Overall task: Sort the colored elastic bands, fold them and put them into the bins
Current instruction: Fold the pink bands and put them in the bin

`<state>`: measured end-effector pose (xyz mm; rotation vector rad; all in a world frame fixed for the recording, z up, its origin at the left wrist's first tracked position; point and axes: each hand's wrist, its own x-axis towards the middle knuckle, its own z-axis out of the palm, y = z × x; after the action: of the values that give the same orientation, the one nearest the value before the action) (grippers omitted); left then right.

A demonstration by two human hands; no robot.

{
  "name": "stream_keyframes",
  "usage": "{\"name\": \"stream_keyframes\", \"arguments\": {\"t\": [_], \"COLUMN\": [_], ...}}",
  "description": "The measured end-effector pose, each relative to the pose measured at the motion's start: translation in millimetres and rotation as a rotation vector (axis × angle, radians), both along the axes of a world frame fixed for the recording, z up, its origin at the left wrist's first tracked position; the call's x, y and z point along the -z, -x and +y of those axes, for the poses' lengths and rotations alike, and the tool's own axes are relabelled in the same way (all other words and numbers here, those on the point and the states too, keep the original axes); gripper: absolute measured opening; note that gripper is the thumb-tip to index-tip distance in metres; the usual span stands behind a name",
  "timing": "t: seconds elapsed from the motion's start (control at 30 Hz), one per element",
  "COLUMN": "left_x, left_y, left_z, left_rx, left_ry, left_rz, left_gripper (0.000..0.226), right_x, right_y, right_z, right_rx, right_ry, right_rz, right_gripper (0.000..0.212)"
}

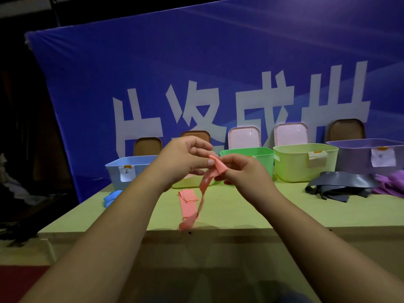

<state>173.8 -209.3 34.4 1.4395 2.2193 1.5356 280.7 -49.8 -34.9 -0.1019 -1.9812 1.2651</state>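
Both hands, left (182, 159) and right (242, 169), pinched a pink band (205, 182) at frame centre, hiding the bin (185, 185) behind.

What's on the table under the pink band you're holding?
A second pink band, folded flat, lies on the green table beneath the held pink band, pinched by the left hand and right hand. The held pink band covers its near right edge; that part is hidden.

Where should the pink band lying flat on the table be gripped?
Pinch the flat pink band at its far end, coming from above: that end is folded over, so a doubled edge probably stands proud of the table. The near end lies behind the hanging pink band.
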Motion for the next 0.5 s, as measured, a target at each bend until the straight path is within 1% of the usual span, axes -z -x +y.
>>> {"name": "stream_keyframes", "arguments": {"t": [0.17,0.33,0.43,0.5], "left_x": [5.1,7.6,10.8,13.6], "left_y": [3.5,7.7,11.1,14.1], "left_z": [2.0,1.8,1.1,-0.9], "left_rx": [-0.038,-0.043,-0.067,-0.077], "left_ry": [-0.053,-0.066,-0.054,-0.035], "left_rz": [-0.002,-0.012,0.001,0.012], "left_gripper": [0.034,0.031,0.028,0.029], "right_x": [-4.8,-7.1,-4.7,-2.9], "right_y": [3.9,8.9,14.6,17.0], "right_z": [-4.2,-2.7,-2.9,-3.7], "right_rx": [0.048,0.061,0.068,0.070], "right_ry": [0.062,0.069,0.027,-0.010], "right_rz": [-0.013,-0.005,-0.019,-0.009], "right_gripper": [0.008,0.006,0.002,0.003]}}
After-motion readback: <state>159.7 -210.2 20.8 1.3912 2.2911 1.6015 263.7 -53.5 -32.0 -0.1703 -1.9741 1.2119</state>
